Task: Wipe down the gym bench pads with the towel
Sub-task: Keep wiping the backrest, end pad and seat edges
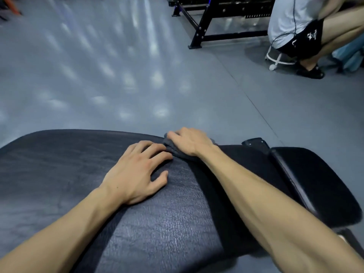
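Observation:
A long black leather bench pad (59, 164) fills the lower half of the head view. A smaller black pad (315, 184) lies to its right across a narrow gap. My right hand (190, 141) presses a dark grey towel (170, 147) onto the far edge of the long pad, and most of the towel is hidden under the palm. My left hand (136, 172) rests flat on the long pad just left of the towel, fingers spread, fingertips close to the cloth.
Grey gym floor (118, 75) stretches beyond the bench. A black steel rack frame (202, 26) stands at the back. A person (299, 26) in a white shirt and black shorts sits on a white stool (275, 58) at the upper right.

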`<state>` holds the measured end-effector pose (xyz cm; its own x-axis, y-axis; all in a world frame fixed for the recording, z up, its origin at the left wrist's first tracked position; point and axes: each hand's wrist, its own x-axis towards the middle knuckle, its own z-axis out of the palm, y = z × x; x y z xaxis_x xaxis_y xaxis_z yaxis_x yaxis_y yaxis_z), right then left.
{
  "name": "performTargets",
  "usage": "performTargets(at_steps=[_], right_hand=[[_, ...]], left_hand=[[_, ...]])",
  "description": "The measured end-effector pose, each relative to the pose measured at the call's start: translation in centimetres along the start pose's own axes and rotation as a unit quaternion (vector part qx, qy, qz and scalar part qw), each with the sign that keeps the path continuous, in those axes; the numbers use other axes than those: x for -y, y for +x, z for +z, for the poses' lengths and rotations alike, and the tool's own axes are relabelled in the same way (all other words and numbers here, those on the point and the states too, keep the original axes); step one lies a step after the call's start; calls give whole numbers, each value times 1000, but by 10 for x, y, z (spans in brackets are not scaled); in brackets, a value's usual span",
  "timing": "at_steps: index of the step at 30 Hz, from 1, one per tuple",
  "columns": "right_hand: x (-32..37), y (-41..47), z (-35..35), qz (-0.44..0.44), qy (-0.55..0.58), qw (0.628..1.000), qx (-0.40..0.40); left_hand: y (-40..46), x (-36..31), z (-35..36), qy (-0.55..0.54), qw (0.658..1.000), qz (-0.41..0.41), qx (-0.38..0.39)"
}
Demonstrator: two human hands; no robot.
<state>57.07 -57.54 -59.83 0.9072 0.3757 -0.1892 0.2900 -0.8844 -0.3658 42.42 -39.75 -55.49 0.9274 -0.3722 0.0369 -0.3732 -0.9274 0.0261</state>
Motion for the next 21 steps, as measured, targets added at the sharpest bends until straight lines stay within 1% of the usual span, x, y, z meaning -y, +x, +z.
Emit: performTargets(at_steps=[2, 3, 6, 10, 13, 16, 21], right_hand=[[17, 1, 1, -35, 16, 999, -8], [13, -1, -1, -47, 21, 999, -7], [-31, -15, -11, -50, 21, 998, -8], [-119, -43, -21, 29, 14, 998, -52], [-178, -61, -27, 109, 41, 991, -71], [-193, -65, -26, 151, 70, 984, -67], [-175, -77, -24, 204, 92, 972, -78]], left_hand=[[-1, 0, -2, -2, 1000, -10, -1], [-1, -1, -3, 0, 1000, -13, 1], [0, -5, -7, 2, 1000, -25, 6], [-3, -11, -11, 21, 999, -31, 17], [-4, -19, -12, 44, 998, -28, 18], [-2, -22, -11, 55, 998, -24, 13], [-3, -21, -10, 56, 998, -23, 7]])
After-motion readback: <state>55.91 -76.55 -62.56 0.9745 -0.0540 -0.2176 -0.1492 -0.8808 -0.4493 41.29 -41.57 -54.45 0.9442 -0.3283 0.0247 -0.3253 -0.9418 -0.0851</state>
